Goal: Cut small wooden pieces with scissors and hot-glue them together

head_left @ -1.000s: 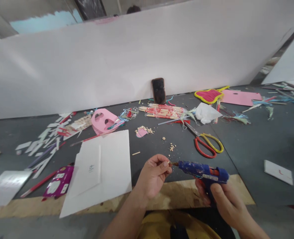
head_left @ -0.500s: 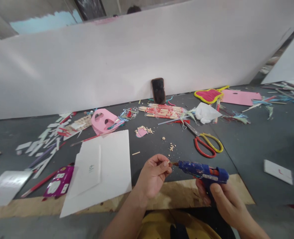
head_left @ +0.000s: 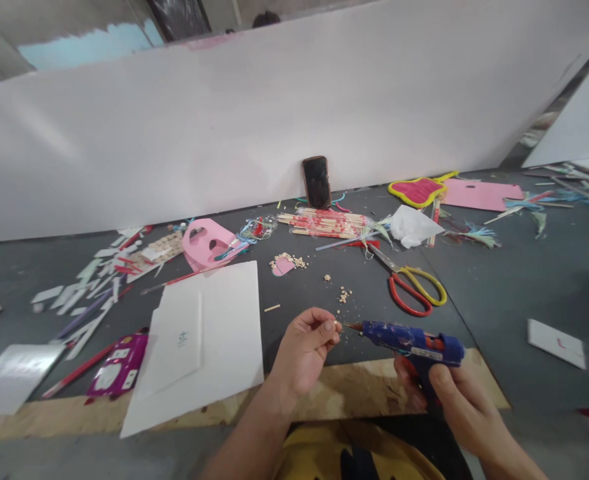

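Note:
Wrapped around the handle of a blue glue gun [head_left: 408, 341] is my right hand [head_left: 457, 400], and the gun's nozzle points left. My left hand [head_left: 308, 347] pinches a tiny pale piece [head_left: 336, 323] between thumb and fingertips. A narrow gap separates that piece from the nozzle tip. Small pale wooden bits [head_left: 344, 294] lie scattered on the dark table just beyond my hands. More of them are heaped around a small pink paper shape [head_left: 283, 267].
Scissors [head_left: 414, 287] with red and yellow handles lie beyond the glue gun. A phone [head_left: 317, 182] leans on the white board behind bundled sticks [head_left: 329, 223]. White sheets [head_left: 214, 340], a purple packet [head_left: 119, 363] and a pink cutout [head_left: 207, 243] occupy the left.
The glue gun has shifted slightly right, so its nozzle is now apart from the piece in my left hand. My left hand has barely moved.

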{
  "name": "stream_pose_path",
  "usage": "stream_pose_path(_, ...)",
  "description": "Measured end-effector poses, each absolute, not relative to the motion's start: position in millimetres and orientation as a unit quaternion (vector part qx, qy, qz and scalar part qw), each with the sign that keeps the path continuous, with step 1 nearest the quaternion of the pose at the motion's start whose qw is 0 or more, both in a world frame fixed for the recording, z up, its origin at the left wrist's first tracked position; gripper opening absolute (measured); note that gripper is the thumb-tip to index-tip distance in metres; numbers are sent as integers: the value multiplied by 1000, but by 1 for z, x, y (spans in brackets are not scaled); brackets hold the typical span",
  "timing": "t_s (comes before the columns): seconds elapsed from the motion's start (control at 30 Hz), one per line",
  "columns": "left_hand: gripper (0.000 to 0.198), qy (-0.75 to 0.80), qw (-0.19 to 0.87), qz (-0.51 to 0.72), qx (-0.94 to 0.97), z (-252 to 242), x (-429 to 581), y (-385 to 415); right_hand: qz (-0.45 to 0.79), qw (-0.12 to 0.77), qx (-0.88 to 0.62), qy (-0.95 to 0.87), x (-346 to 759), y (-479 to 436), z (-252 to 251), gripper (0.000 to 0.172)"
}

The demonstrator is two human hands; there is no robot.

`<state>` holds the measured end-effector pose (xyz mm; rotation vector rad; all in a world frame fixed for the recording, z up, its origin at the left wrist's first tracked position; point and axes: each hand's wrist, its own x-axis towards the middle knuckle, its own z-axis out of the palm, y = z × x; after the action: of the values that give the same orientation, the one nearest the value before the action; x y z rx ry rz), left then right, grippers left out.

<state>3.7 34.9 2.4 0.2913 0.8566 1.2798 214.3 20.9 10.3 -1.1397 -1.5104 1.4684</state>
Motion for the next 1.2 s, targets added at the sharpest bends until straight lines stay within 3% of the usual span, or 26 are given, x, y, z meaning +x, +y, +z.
stream_pose_path(0.17, 23, 431, 672, 582, 155, -4, 2, 35, 476, 388, -470, -634, 229, 37, 9, 43)
stream_pose_path(0.27, 18, 480, 624, 577, 217, -10, -1, 33, 265, 386, -563, -680, 244, 61, 4, 36)
stream_pose_path(0.4, 15, 514, 595, 561, 258, -15, -4, 30, -25, 235, -602, -763, 268, 97, -15, 52)
stream_pose_path(0.53, 15, 518, 594, 561, 254, -15, -4, 29, -62, 192, -569, -797, 281, 113, -26, 47)
stream_pose_path(0.67, 15, 520, 599, 556, 249, -15, -4, 30, -109, 266, -556, -780, 266, 101, -17, 34)
stream_pose_path(0.73, 15, 521, 599, 555, 247, -17, -4, 30, -71, 313, -516, -794, 248, 89, -13, 23)
stream_pose_path(0.87, 15, 520, 599, 556, 249, -20, -2, 31, 67, 256, -445, -856, 209, 69, -22, 17)
stream_pose_path(1.0, 15, 512, 605, 552, 257, -18, 0, 31, 93, 203, -473, -852, 193, 64, -35, 14)
stream_pose_path(1.2, 18, 512, 609, 552, 251, -18, 3, 30, 111, 219, -455, -856, 189, 66, -37, 10)
